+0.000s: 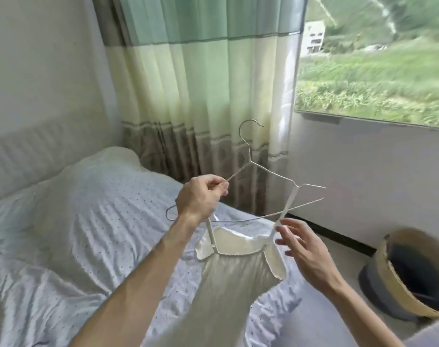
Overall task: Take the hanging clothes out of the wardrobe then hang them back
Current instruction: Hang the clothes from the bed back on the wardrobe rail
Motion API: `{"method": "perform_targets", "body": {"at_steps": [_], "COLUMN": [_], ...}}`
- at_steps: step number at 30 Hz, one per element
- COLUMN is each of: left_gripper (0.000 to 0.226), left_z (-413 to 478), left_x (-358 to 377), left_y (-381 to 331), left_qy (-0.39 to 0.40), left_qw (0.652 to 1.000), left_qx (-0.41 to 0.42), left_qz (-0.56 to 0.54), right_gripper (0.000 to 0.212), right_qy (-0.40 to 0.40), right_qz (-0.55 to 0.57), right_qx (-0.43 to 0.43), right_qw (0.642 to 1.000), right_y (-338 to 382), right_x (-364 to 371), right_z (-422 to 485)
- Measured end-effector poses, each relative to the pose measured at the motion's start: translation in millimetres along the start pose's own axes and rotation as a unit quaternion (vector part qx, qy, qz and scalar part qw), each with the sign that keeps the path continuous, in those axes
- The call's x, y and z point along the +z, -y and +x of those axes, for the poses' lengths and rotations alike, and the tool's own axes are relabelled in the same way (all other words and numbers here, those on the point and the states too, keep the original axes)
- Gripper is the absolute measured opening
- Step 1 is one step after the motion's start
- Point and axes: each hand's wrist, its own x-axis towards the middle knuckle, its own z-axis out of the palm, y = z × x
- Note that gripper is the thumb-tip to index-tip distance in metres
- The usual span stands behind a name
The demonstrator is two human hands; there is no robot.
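A thin white wire hanger (271, 172) is held up over the bed, its hook pointing up toward the curtain. My left hand (198, 197) pinches its left shoulder wire. A white strappy top (228, 276) hangs from the hanger by two narrow straps. The right strap (289, 202) runs over the hanger's right shoulder. My right hand (303, 249) is just below that strap with fingers spread and relaxed, fingertips at the strap's lower end. The wardrobe is out of sight.
A bed with a dotted white sheet (88, 221) fills the left and lower view. A green and cream curtain (200, 96) hangs behind. A window (376, 58) is at right, with a round woven basket (408, 276) on the floor below it.
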Motion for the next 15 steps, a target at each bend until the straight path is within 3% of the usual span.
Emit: {"method": "perform_targets", "body": {"at_steps": [5,11,15], "left_gripper": [0.006,0.015,0.018], "left_z": [9,-3,-17], "left_x": [64,120,142], "left_y": [-139,-252,-301], "left_qy": [0.147,0.275,0.352], "left_qw": [0.975,0.926,0.846], "left_qx": [0.036,-0.005,-0.040], "left_qz": [-0.166,-0.260,-0.398], "right_gripper": [0.035,0.027,0.042], "right_qy": [-0.073,-0.104,-0.122], "right_qz": [0.003,-0.041,-0.028], "right_qx": [-0.049,-0.087,-0.088], "right_qw": [0.996,0.990,0.988], "right_y": [45,80,94], "right_x": [-106,-190,-211], "right_z": [8,-4,-11]}}
